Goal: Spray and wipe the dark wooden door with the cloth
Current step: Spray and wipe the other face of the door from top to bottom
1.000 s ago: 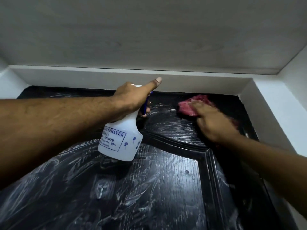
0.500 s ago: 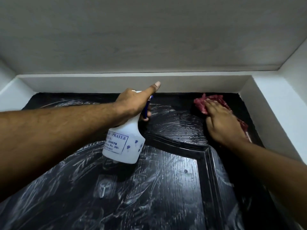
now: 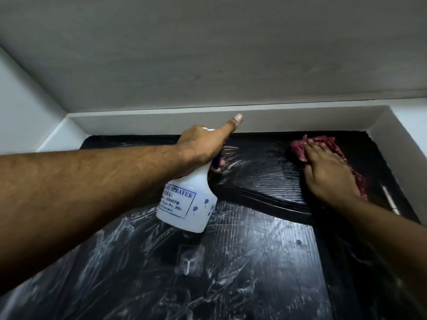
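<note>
The dark wooden door [image 3: 265, 262] fills the lower view, its panels streaked with wet white smears. My left hand [image 3: 203, 146] grips the neck of a white spray bottle [image 3: 187, 204] with a blue trigger, held close to the door's upper middle; my thumb sticks out straight. My right hand [image 3: 328, 172] lies flat on a dark red cloth [image 3: 300, 148] and presses it against the door near its top right corner. Part of the cloth is hidden under my palm.
A white door frame [image 3: 161, 121] runs along the door's top and down the right side [image 3: 397, 144], with a grey ceiling above. A small clear stick-on hook [image 3: 188, 262] sits on the door below the bottle. A metal hinge [image 3: 389, 199] shows at the right edge.
My right hand has slid the cloth rightward along the door's top, from near the middle toward the right corner. The left hand keeps its hold on the bottle in about the same place.
</note>
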